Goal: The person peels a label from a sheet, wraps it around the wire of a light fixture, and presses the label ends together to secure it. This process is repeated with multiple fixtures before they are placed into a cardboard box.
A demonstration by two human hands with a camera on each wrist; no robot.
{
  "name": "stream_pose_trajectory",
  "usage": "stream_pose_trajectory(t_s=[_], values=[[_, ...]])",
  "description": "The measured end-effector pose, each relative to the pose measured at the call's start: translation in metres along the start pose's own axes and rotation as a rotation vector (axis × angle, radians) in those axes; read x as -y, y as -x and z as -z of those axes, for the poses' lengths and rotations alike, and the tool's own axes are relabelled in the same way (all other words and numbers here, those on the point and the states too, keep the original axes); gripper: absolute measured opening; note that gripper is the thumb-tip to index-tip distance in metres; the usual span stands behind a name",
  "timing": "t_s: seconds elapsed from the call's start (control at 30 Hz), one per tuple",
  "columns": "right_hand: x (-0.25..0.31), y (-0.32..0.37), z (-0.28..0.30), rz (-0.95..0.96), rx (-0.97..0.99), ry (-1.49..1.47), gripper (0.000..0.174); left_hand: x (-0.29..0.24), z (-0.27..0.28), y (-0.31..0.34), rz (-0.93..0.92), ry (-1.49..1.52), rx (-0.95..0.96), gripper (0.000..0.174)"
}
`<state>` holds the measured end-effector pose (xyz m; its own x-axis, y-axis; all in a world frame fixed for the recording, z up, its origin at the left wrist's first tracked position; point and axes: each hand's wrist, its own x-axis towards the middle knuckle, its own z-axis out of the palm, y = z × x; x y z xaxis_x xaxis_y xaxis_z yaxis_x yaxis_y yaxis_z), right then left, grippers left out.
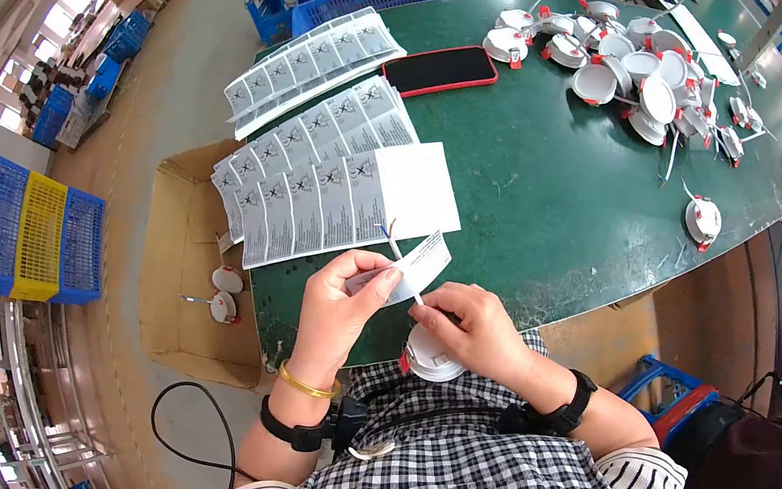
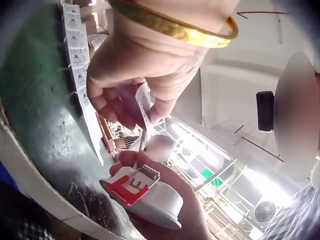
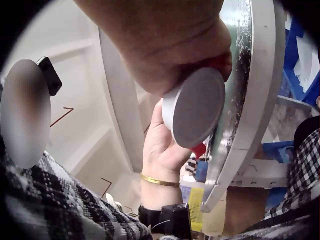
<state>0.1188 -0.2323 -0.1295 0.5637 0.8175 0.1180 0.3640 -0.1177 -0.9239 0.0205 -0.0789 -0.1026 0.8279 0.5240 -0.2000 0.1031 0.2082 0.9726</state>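
My left hand [image 1: 342, 298] pinches a grey-white printed label [image 1: 426, 262] between thumb and fingers. The label lies against the white cable [image 1: 415, 294] of a small round downlight [image 1: 433, 355], and thin coloured wire ends stick out beyond it. My right hand [image 1: 484, 334] grips the downlight at its cable, close to the housing. In the left wrist view a red spring clip [image 2: 131, 190] shows on the lamp's side. The right wrist view shows the lamp's flat round face [image 3: 198, 108] below my right hand, whose fingertips are mostly hidden.
Sheets of printed labels [image 1: 318, 193] lie on the green table [image 1: 510, 192], with a red-edged phone [image 1: 440, 70] behind them. Many downlights [image 1: 640, 69] are heaped at the back right; one downlight [image 1: 703, 220] lies apart. A cardboard box [image 1: 168, 313] with some lamps stands left.
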Motion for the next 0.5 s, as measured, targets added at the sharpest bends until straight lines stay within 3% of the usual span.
stream_pose_trajectory(t_s=[0.5], values=[[0.0017,0.0028,0.0005,0.031,-0.008,0.003,0.018,-0.0017,-0.0003,-0.0004,-0.023,0.008,-0.017,0.015]])
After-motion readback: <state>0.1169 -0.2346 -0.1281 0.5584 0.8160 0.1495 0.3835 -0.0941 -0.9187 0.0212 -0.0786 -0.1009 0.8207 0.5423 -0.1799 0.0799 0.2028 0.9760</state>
